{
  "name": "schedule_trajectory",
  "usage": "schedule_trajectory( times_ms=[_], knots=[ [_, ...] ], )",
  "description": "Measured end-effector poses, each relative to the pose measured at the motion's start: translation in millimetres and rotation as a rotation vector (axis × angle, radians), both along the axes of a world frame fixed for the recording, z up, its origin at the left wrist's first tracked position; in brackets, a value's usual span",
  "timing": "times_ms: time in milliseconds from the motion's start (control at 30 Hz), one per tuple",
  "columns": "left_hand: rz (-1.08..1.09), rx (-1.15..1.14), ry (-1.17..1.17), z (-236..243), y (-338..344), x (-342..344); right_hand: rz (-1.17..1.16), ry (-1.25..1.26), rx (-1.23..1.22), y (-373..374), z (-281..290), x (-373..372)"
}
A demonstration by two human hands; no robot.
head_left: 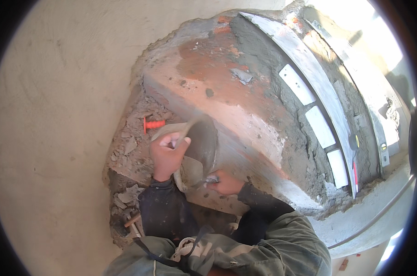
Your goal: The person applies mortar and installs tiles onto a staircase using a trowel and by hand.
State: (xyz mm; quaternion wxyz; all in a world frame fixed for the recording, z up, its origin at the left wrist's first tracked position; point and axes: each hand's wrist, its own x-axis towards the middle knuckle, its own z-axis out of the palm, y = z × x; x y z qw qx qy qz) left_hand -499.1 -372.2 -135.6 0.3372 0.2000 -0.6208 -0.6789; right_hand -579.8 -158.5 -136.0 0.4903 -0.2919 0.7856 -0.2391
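A mortar-smeared bucket (203, 140) stands tilted in front of me, its grey inside facing up and to the right. My left hand (168, 156) is closed on the upper left side of the bucket, around its rim or handle. Low on the right side, my right hand (224, 182) pinches the bucket's lower edge; its fingertips are partly hidden. Beyond the left hand, a chisel with a red hand guard (154, 124) lies on the rubble. A hammer (134, 221) with a wooden handle rests by my left sleeve.
Broken rubble (131, 145) fills the ground at left. A brick-and-plaster ledge (236, 117) crosses the middle. Three white tiles (320, 126) sit in grey mortar beside a long metal straightedge (316, 64). A spirit level (382, 147) lies farther right, and a cable (383, 210) curves nearby.
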Motion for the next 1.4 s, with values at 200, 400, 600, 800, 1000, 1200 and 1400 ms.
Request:
schedule_trajectory(
  times_ms=[200, 400, 600, 800, 1000, 1200, 1400],
  knots=[
    [0.412, 0.196, 0.035, -9, -48, 19, 0.375, 0.477, -0.3, -13, 80, -64],
    [0.477, 0.299, 0.061, -14, -79, 9, 0.225, -0.17, -0.41, -62, 162, -167],
    [0.401, 0.301, 0.06, -12, -79, -9, -0.566, 0.0, -0.436, -98, 132, -383],
    [0.456, 0.314, 0.017, -2, -79, 9, -0.481, 0.425, -0.312, -124, 130, -386],
    [0.409, 0.39, 0.059, -3, -80, 4, -0.523, 0.648, -0.164, -135, 106, -409],
    [0.366, 0.394, 0.093, -2, -83, 4, -0.391, 1.286, 0.167, -185, 89, -420],
    [0.34, 0.392, 0.074, -4, -86, 5, -0.596, 1.184, 0.038, -175, 98, -467]
  ],
)
